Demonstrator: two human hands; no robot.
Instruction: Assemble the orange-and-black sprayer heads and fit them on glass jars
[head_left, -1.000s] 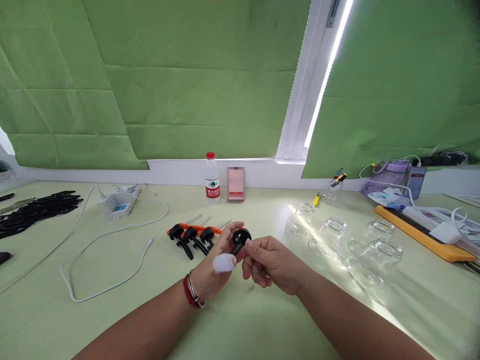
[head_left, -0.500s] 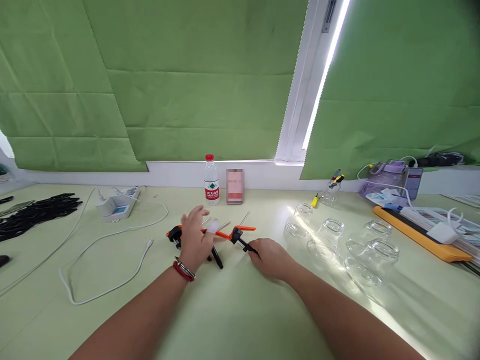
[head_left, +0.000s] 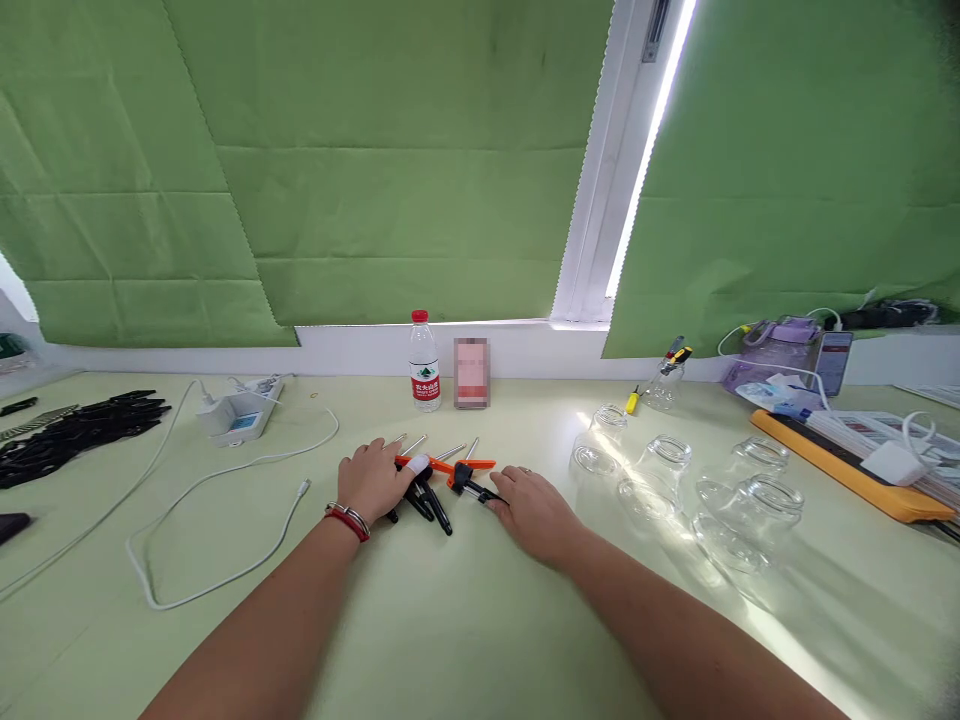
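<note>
Several orange-and-black pieces with black handles and thin metal rods lie bunched on the table; their exact kind is unclear. My left hand point(head_left: 371, 482) rests against the left side of the bunch, thumb apart from the fingers, partly hiding it. A white covering shows on its thumb. On the right, my right hand point(head_left: 532, 512) lies low with its fingers stretched out, their tips at the black end of one orange-and-black piece point(head_left: 463, 478). Black handles point(head_left: 433, 505) point toward me between the hands, and metal rods point(head_left: 451, 452) point away.
Behind stand a water bottle point(head_left: 425, 375) and a pink box point(head_left: 472, 375). Clear glass jars point(head_left: 656, 475) stand to the right, near a jar of tools point(head_left: 666, 385). At left are a power strip point(head_left: 244, 412), a white cable point(head_left: 217, 465) and black strips point(head_left: 90, 430).
My left hand has come down onto the bunch from above. My right hand has let its pinch on the black end spread out flat, and the orange-and-black piece has shifted left, closer to the others.
</note>
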